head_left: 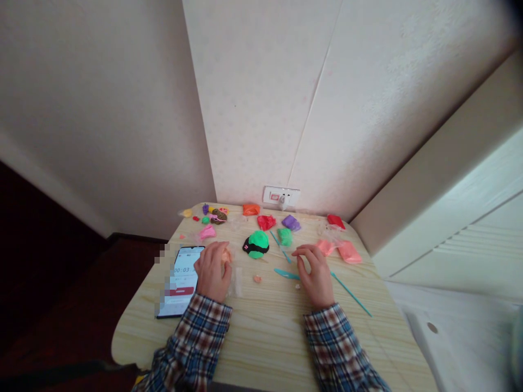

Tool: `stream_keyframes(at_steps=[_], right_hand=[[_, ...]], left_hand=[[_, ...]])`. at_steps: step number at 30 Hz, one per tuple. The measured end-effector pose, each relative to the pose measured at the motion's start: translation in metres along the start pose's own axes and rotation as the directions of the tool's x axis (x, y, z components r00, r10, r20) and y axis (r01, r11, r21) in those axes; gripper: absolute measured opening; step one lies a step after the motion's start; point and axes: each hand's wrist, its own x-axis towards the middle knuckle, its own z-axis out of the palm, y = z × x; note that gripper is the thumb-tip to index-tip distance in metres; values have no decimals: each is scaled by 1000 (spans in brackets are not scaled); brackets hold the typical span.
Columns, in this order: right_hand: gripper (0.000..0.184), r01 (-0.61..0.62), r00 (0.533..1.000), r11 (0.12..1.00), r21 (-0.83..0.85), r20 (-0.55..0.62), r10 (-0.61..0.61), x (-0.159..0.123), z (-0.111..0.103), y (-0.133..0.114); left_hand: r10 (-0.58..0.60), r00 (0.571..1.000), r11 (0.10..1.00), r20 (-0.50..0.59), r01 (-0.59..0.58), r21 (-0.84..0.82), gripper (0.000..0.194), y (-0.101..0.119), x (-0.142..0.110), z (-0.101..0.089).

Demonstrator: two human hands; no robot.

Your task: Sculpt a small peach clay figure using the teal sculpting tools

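Note:
My left hand (213, 272) is curled around a lump of peach modelling clay (226, 256) in a clear bag; the fingers partly hide it. Beside the handle of a blue plastic clay knife (286, 274), my right hand (315, 276) hovers with thumb and fingertips drawn together. Whether something small is pinched there I cannot make out. Between the hands lies a small peach clay piece (257, 279). Behind it sits a rounded green clay shape (259, 239) with a black band and a small pink detail.
A phone with a running timer (182, 283) lies left of my left hand. Packs of red clay (266, 222), purple clay (291, 222), green clay (285, 236) and coral clay (349, 252) line the back and right. A thin teal stick (352, 295) lies near the right edge.

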Motion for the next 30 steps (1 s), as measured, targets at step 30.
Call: stream_keyframes(at_steps=[30], right_hand=[[10, 44, 993, 900, 434, 81, -88, -13, 2, -67]], left_hand=[[321, 944, 877, -80, -328, -352, 19, 24, 6, -26]])
